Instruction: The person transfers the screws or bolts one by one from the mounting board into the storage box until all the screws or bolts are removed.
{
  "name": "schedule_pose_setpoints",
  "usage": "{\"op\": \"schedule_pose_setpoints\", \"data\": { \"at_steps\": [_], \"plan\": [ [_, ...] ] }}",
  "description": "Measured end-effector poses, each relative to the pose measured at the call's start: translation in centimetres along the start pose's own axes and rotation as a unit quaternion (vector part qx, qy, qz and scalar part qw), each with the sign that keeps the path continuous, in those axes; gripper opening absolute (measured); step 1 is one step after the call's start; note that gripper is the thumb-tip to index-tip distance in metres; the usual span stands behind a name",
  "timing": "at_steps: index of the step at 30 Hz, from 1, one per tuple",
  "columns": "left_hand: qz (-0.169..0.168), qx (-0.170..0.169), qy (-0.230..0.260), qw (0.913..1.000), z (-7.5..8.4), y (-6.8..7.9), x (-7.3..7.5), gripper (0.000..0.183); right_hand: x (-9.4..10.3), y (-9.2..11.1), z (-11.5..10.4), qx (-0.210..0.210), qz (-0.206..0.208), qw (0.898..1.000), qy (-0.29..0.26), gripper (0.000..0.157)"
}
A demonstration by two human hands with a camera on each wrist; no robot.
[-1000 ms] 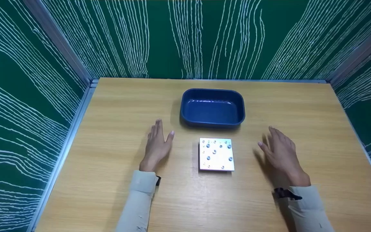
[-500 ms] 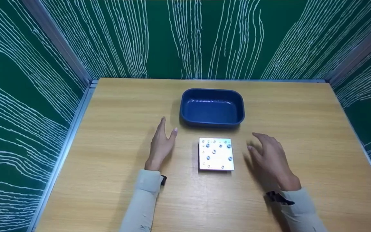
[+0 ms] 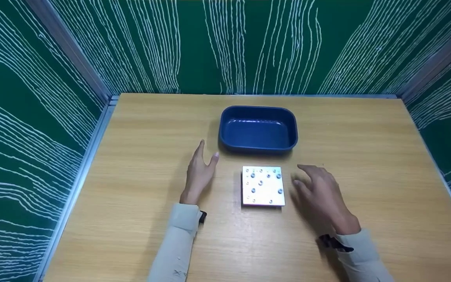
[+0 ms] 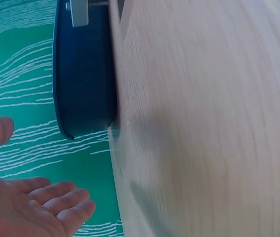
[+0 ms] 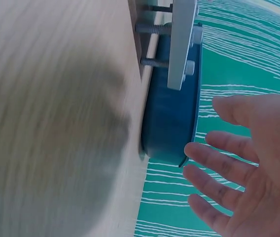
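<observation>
left grip (image 3: 198, 175) and right grip (image 3: 324, 192) have moved inward, both wide; metal plate (image 3: 264, 192) lies between.

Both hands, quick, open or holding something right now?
Left hand: open, holding nothing.
Right hand: open, holding nothing, beside the metal plate.

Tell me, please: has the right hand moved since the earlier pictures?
Yes; in the head view, the right hand has moved leftward, closer to the silvery plate.

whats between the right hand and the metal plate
Only bare tabletop lies between the right hand and the metal plate; the head view shows the gap.
</observation>
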State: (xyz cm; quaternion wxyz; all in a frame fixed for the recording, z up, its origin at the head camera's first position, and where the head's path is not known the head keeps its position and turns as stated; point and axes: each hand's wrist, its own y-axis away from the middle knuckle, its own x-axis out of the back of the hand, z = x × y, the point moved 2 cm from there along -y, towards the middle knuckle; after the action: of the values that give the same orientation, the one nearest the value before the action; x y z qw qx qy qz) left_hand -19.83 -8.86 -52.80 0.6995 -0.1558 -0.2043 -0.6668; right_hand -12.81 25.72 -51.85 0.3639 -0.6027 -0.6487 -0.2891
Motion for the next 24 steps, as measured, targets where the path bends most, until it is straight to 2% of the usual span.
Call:
{"op": "schedule_pose_setpoints", "data": {
  "at_steps": [7, 24],
  "plan": [
    [-0.004, 0.008, 0.013, 0.9999, 0.1, -0.2, -0.4, 0.075, -0.4, 0.2, -0.7, 0.001, -0.017, 1.0, -0.001, 0.045],
    [0.009, 0.011, 0.052, 0.9986, 0.4, -0.7, -1.1, 0.074, -1.5, 0.5, -2.1, 0.046, -0.006, 0.999, 0.021, 0.043]
  ]
}}
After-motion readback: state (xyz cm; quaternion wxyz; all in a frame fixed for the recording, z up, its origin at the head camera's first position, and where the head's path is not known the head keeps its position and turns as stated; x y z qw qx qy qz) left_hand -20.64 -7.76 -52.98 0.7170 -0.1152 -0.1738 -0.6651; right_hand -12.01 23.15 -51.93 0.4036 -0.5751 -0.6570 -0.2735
